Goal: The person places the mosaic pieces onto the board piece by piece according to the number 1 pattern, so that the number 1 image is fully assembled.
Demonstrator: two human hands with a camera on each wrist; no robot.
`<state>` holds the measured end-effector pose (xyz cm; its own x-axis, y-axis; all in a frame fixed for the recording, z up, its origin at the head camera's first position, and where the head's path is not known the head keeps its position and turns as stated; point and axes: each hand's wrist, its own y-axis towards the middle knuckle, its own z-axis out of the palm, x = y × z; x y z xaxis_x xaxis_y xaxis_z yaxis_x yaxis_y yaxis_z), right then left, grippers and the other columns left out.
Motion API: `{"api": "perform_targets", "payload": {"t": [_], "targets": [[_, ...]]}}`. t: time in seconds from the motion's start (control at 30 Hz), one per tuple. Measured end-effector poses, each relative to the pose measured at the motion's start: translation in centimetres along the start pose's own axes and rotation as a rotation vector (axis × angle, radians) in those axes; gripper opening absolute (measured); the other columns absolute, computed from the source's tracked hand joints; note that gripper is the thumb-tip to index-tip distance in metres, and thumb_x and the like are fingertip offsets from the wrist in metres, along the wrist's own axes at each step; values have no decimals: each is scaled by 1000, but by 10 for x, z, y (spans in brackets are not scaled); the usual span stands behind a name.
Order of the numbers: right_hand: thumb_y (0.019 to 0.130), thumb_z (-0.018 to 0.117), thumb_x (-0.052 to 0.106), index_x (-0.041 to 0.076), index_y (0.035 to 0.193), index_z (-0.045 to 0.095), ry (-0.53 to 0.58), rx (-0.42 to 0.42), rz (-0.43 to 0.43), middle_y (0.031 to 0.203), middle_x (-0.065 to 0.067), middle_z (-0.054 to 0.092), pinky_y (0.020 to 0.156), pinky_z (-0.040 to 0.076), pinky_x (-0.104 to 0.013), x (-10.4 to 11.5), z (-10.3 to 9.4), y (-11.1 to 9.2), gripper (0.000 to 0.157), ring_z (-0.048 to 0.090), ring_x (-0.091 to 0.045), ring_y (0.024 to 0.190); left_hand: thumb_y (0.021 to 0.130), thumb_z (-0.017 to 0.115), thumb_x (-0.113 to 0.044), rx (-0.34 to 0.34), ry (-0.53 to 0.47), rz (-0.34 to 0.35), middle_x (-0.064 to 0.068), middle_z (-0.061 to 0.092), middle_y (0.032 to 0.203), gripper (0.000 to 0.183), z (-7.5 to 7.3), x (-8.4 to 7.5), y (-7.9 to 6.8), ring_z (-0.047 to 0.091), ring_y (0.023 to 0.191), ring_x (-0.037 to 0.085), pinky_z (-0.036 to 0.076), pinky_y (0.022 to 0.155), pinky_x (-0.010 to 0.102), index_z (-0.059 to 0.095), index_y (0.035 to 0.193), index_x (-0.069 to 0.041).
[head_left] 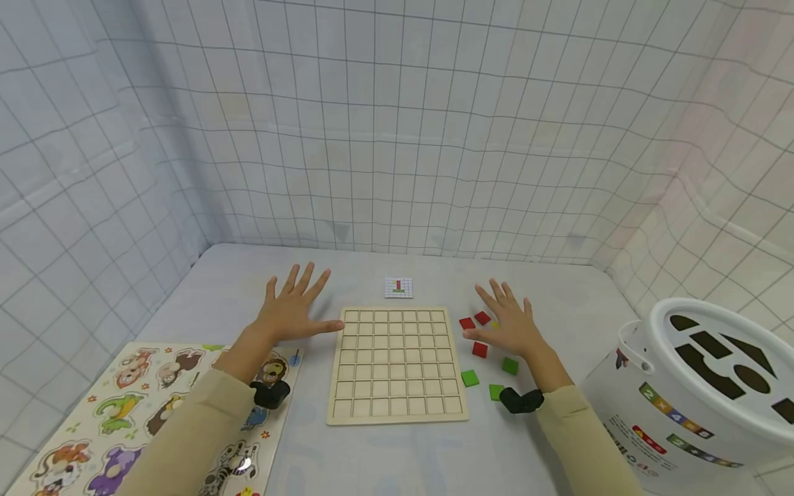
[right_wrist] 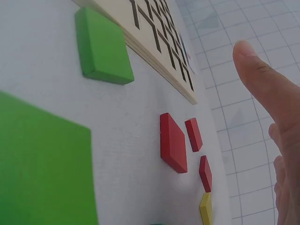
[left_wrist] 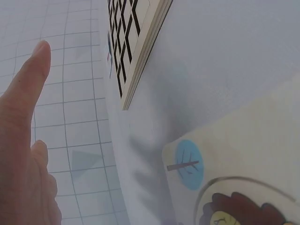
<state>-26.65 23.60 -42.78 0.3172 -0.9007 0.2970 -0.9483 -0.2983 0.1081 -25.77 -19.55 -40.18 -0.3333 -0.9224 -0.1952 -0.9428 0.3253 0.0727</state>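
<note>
My left hand (head_left: 288, 311) is spread flat in the air, its thumb reaching over the left edge of a wooden grid board (head_left: 397, 365). Nothing is in that hand. On the other side my right hand (head_left: 509, 327) is also spread and holds nothing, hovering above loose square tiles. Three red tiles (head_left: 480, 350), three green tiles (head_left: 470, 378) and a yellow tile (right_wrist: 206, 208) lie there; in the head view the right hand partly covers the yellow one. Behind the board is a small card (head_left: 398, 287) printed with a grid and a red, green and yellow pattern.
An animal puzzle board (head_left: 112, 386) lies at the left, partly under the left forearm. At the right stands a white bucket (head_left: 657, 413) with a shape-cut lid (head_left: 732, 358). Grid-patterned cloth (head_left: 397, 138) hangs at the back and both sides of the white table (head_left: 372, 461).
</note>
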Motion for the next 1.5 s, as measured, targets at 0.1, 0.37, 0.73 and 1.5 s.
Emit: {"api": "perform_targets", "payload": {"t": [0.1,0.37,0.73,1.5], "targets": [[79,61,70,17,156,26,24,-4,10,162,-16,12,108,-1,-71,0,1,-2,100,2,-37,148,79,55,-77,-8,2,0,19,-1,162,109,2,1,-1,-8,146,39,-8,108,69,13,158,-16],[91,53,59,7,152,32,115,-51,88,159,-21,21,109,3,-70,-8,6,-7,84,10,-40,146,79,53,-79,-9,10,-4,17,-2,162,109,7,-5,-10,-6,147,38,-8,109,68,12,158,-18],[102,47,31,-9,139,46,169,-65,143,148,-29,36,110,22,-64,-16,13,-17,53,29,-47,138,83,58,-69,-23,-29,-13,22,7,160,104,1,-40,-44,4,146,43,-2,110,68,20,156,-5],[94,63,14,-10,116,64,227,-168,170,124,-31,56,102,37,-59,-28,27,-24,33,47,-47,121,82,74,-48,-86,-271,-105,34,26,151,101,42,-105,-91,26,138,49,28,108,63,26,148,12]]}}
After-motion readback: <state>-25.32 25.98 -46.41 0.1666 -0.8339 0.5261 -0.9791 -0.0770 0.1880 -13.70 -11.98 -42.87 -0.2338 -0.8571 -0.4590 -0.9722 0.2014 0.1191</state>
